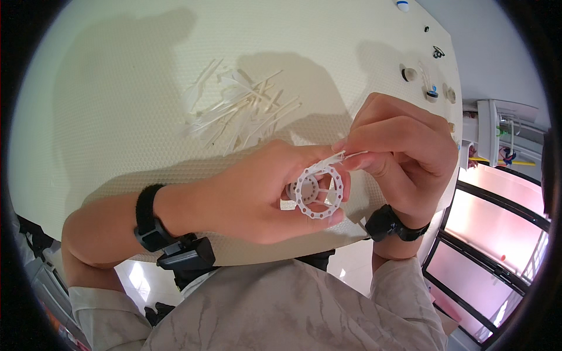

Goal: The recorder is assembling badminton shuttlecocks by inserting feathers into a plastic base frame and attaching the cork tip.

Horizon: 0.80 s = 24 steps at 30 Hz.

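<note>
My left hand (263, 190) is closed round a white plastic holder (301, 206), an open frame whose front ring is pierced with small holes. A smaller ring with holes shows deeper inside it. White feathers stand at the top edge of the front ring. Just to the right, my right hand (410, 146) pinches a thin white feather (356, 154) between thumb and forefinger, close to the ring; whether its quill sits in a hole I cannot tell. Beyond my left hand, a loose pile of white feathers (246, 105) with bare quills lies on the table.
The pale textured table (117, 117) ends at a curved near edge by my body. Along its right side are small round pieces (410, 74), a dark-based piece with feathers (432, 95), small black bits (438, 52) and a blue-and-white cap (403, 6). A white shelf (489, 131) stands beyond.
</note>
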{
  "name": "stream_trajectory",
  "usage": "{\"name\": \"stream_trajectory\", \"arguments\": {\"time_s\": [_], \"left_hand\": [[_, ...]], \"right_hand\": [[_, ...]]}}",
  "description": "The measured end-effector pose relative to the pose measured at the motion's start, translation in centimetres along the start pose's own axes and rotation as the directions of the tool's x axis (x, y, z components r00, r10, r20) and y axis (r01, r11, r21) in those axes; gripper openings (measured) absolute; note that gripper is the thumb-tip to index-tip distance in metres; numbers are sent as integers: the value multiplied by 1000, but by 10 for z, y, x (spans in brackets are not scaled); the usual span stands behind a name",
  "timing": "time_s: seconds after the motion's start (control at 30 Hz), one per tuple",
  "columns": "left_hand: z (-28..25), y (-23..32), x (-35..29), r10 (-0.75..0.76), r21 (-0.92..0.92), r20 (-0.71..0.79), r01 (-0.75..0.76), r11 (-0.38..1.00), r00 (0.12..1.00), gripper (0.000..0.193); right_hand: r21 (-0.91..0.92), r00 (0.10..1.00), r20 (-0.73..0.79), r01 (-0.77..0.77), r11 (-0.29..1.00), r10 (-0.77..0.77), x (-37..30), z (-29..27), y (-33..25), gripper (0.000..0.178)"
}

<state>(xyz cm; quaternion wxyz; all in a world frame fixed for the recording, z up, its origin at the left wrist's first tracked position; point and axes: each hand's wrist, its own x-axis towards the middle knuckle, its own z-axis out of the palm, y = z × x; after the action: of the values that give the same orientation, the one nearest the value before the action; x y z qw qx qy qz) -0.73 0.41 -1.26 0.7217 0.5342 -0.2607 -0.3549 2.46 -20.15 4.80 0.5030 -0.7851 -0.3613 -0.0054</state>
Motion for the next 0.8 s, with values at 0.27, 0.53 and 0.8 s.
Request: {"name": "stream_trajectory", "arguments": {"time_s": [0.27, 0.53, 0.8], "left_hand": [[-2, -3, 0, 40, 46, 25, -41, 998, 999, 24], [-1, -3, 0, 48, 29, 16, -48, 998, 999, 23], [0, -6, 0, 111, 31, -10, -110, 993, 994, 18]], "right_hand": [[-38, 995, 36, -89, 995, 90, 2, -1, -3, 13], [29, 995, 75, -61, 998, 59, 1, 2, -1, 12], [-60, 994, 30, -100, 993, 102, 1, -2, -8, 8]]}}
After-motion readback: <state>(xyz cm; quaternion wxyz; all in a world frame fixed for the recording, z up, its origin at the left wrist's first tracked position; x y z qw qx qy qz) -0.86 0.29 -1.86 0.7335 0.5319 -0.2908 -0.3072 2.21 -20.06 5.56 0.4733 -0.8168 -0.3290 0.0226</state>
